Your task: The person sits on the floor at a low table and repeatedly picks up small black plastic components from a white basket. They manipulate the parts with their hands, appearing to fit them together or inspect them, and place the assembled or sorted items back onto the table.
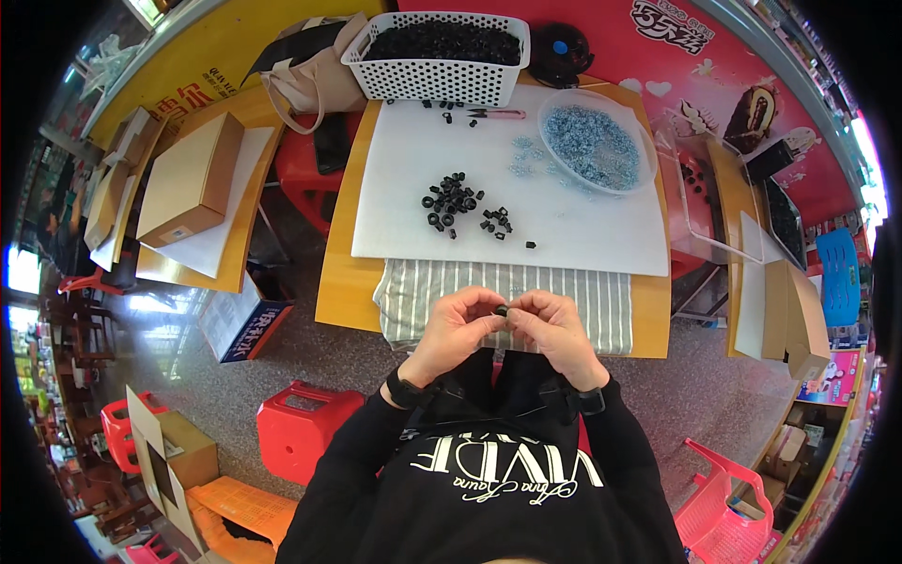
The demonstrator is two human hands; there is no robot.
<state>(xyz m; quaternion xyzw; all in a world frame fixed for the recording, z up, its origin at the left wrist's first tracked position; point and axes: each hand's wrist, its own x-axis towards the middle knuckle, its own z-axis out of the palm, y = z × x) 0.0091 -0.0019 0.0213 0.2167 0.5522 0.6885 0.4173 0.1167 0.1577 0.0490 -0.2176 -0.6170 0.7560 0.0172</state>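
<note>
While both of my hands meet over the striped cloth (pixel 564 291), my left hand (pixel 453 329) and right hand (pixel 554 329) pinch one small black ring (pixel 502 309) between their fingertips.

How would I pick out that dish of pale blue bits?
Start at the white mat covering the wooden table. At its far right corner sits a clear shallow bowl, heaped with tiny pale blue pieces. Every other loose part nearby is black, including those in the white basket.

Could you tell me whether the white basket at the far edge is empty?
No, the white basket is filled with small black parts.
</note>
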